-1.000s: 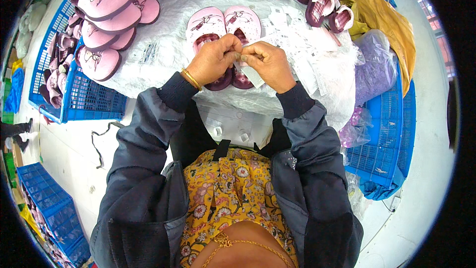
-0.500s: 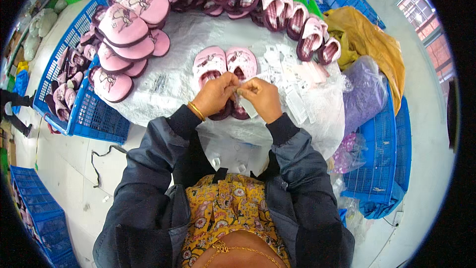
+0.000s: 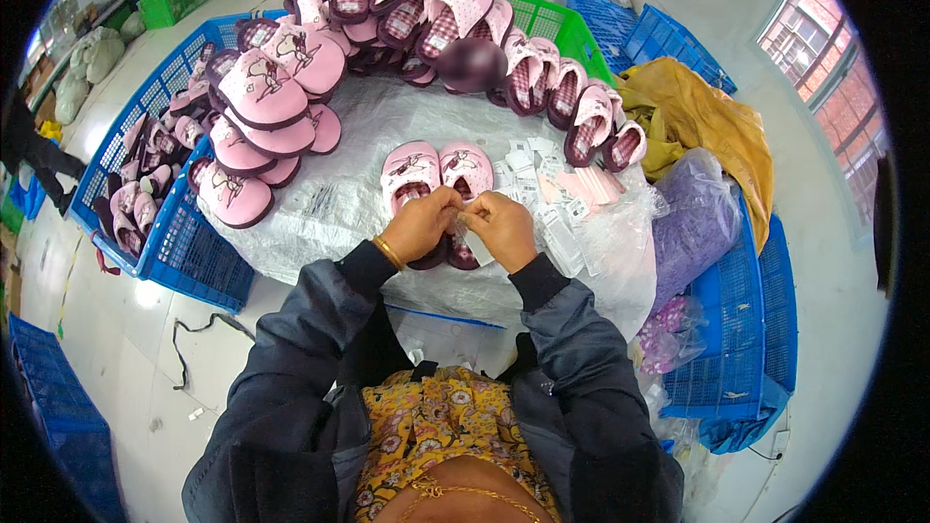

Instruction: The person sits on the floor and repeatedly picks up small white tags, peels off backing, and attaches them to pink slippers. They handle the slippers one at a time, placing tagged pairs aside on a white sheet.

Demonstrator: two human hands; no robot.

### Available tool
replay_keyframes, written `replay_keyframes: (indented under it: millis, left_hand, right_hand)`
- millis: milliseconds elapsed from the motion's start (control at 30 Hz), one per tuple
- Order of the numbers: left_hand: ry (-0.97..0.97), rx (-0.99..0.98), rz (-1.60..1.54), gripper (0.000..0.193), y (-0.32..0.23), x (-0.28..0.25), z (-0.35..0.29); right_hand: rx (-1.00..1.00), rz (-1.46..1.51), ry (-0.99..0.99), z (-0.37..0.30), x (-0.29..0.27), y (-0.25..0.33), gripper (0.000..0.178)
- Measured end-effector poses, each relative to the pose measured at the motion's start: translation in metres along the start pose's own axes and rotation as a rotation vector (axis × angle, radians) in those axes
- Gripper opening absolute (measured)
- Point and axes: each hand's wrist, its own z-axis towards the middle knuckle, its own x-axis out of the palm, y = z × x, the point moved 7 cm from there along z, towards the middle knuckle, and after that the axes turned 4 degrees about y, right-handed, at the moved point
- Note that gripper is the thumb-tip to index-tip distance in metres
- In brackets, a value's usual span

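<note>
A pair of pink slippers, the left slipper (image 3: 411, 167) and the right slipper (image 3: 468, 165), lies side by side on the plastic-covered work surface (image 3: 368, 126), toes pointing away from me. They have dark soles, checked linings and a stitched motif. Over their openings my left hand (image 3: 418, 226) and my right hand (image 3: 503, 231) meet, fingertips pinched close together. A white paper tag (image 3: 479, 249) hangs below my right fingers. What my left fingertips grip is hidden. To the right lie several loose white tags (image 3: 523, 165) and some pale pink slips (image 3: 593, 186).
Pink slippers (image 3: 281, 87) are stacked along the left and far edges. A blue crate (image 3: 199, 257) of slippers stands left, a green crate (image 3: 572, 24) behind. On the right are a yellow cloth (image 3: 712, 107), a purple bag (image 3: 693, 223) and blue crates (image 3: 722, 329).
The view has tilted up, so the surface and slippers sit lower in the picture. My hands stay pinched together over the same pair, with the white tag still below the right fingers.
</note>
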Motion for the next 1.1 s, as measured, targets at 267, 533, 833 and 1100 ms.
replay_keyframes:
  millis: [267,533,833,1100]
  left_hand:
    - [-0.645,0.178,0.198,0.013,-0.020,-0.074,-0.041]
    - [-0.803,0.119,0.185,0.013,0.016,-0.087,-0.064]
    - [-0.873,-0.025,0.160,0.015,0.053,-0.088,-0.086]
    - [-0.945,0.090,0.340,0.023,0.009,-0.122,-0.082]
  right_hand:
    - [-0.084,-0.473,0.107,0.030,0.019,0.050,0.050]
    - [-0.004,-0.339,-0.065,0.048,0.048,-0.005,0.025]
    - [-0.096,-0.398,-0.153,0.091,-0.094,-0.024,0.025]
    - [-0.335,-0.689,-0.552,0.367,-0.264,-0.012,0.059]
